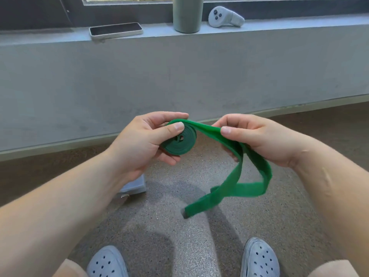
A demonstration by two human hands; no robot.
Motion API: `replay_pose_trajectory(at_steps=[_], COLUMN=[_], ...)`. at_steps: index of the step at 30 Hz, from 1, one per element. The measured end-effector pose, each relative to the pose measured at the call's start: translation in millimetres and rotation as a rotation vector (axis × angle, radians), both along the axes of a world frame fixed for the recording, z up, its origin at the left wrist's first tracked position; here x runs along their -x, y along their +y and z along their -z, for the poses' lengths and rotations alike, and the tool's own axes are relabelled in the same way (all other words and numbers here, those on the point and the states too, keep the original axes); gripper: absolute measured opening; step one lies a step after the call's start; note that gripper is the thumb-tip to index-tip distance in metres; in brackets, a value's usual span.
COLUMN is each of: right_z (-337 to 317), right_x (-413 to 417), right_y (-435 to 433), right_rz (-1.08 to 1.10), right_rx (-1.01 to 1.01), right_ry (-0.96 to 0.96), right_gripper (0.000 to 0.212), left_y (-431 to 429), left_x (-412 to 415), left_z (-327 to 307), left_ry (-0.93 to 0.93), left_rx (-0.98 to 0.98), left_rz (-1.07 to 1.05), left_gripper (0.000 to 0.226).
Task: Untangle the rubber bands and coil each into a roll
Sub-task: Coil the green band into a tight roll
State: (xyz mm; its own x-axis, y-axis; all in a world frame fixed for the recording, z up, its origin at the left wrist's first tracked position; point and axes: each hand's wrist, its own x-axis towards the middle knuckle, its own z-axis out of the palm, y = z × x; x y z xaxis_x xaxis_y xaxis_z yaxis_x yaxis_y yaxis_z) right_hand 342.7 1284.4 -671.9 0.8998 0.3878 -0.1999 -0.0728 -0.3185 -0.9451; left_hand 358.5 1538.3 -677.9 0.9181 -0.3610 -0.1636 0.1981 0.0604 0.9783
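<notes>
At centre frame my left hand (pixel 139 140) grips the coiled green band (pixel 229 144), while my right hand's (pixel 257 138) fingers (pixel 226 129) pinch its loose tail

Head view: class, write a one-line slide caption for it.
Left hand grips the rolled part of a green band while the right hand pinches its loose, hanging tail.
</notes>
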Motion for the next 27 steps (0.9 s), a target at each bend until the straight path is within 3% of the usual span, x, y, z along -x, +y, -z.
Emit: replay_pose_trajectory(at_steps=[6, 10, 16, 27], right_z=[18, 24, 24, 12], right_x=[4, 6, 6, 8], right_y=[9, 24, 40, 34], right_rz=[-0.057, 0.083, 0.218, 0.231], right_rx=[-0.031, -0.151, -0.242, -0.044], right_ry=[-0.002, -0.12, -0.2, -0.332], right_gripper=[0.024, 0.043, 0.053, 0.037], left_y=[-4, -7, -8, -7], left_x=[4, 5, 4, 6], left_z=[5, 3, 1, 1], left_ry=[0.02, 0.011, -0.015, -0.052], left_rx=[0.013, 0.017, 0.019, -0.004], left_rz=[0.041, 0.063, -0.034, -0.036], left_gripper=[0.033, 0.03, 0.019, 0.024])
